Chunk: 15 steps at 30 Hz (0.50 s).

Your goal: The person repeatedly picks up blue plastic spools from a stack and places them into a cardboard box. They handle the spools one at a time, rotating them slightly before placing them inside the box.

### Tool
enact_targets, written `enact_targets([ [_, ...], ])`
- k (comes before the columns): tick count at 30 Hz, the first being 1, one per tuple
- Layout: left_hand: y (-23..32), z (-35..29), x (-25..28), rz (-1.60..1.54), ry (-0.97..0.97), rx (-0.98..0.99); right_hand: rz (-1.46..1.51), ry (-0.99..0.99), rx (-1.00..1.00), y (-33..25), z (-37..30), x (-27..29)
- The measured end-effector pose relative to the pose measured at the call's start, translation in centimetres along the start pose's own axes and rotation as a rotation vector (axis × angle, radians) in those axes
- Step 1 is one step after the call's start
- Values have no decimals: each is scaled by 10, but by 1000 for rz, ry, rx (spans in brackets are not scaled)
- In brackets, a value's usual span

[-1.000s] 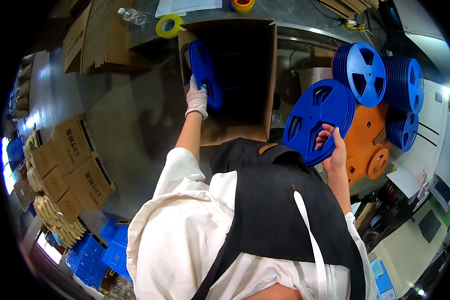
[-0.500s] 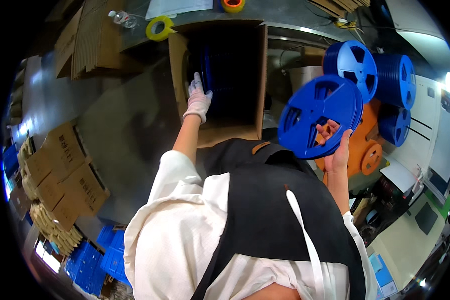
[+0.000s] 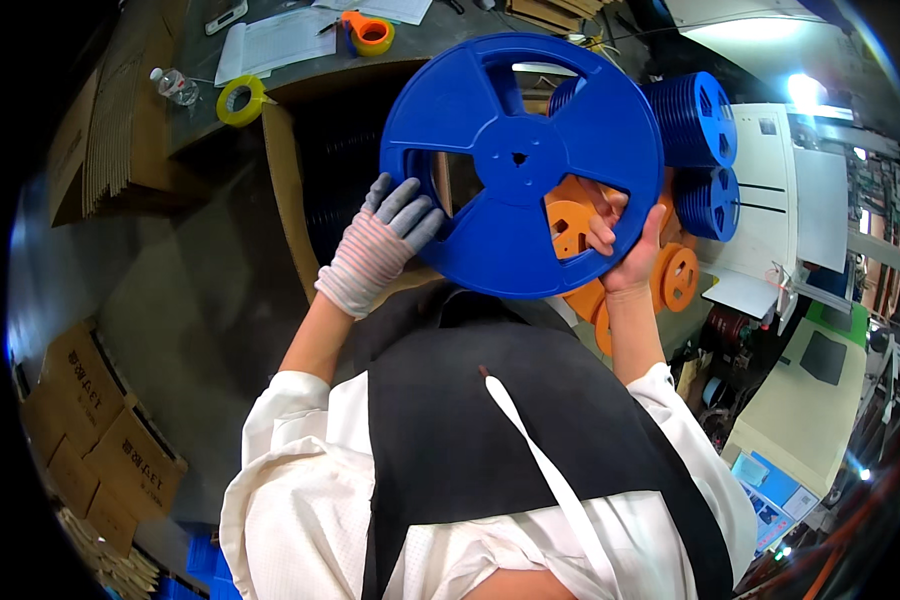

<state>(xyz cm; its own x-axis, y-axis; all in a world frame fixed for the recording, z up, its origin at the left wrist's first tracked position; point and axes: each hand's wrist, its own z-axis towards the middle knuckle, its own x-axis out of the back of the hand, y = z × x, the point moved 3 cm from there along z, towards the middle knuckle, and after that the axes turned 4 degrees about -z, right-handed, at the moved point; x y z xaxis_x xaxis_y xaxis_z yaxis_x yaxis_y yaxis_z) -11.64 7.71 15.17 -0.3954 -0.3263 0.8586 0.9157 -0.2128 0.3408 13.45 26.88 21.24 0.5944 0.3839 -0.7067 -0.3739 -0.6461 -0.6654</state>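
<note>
Centrally, the right hand, bare, grips a big blue reel near its lower right edge: the thumb lies along the outer rim and the fingers bend through a cutout, so the hand is closed around the rim. The left hand, in a thin glove with grey fingers and a pink-and-white striped cuff, touches the reel's left side; its fingers are slightly parted and lie over the rim beside another cutout, but the thumb is hidden, so whether it pinches cannot be told. The reel is held up before the chest, its round face toward the viewer, with three wide cutouts and a small centre hole. Behind it and to the left stands an open box, partly covered by the reel, its inside very dark. To the right, just past the right hand, are orange reels, and above those, blue stacks of more reels. Beyond the box, a grey table carries yellow tape, a clear bottle, papers and an orange dispenser. Folded cartons stand at the far left, and brown boxes sit lower left. Nearest the viewer are a black apron and white sleeves.
</note>
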Motion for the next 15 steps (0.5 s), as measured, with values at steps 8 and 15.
enact_targets([
  [8, 7, -37, 37, -437, 154, 270, -237, 337, 18, -5, 2, -37],
  [15, 35, -95, 33, -1880, 297, 818, -558, 515, 29, 20, -3, -13],
])
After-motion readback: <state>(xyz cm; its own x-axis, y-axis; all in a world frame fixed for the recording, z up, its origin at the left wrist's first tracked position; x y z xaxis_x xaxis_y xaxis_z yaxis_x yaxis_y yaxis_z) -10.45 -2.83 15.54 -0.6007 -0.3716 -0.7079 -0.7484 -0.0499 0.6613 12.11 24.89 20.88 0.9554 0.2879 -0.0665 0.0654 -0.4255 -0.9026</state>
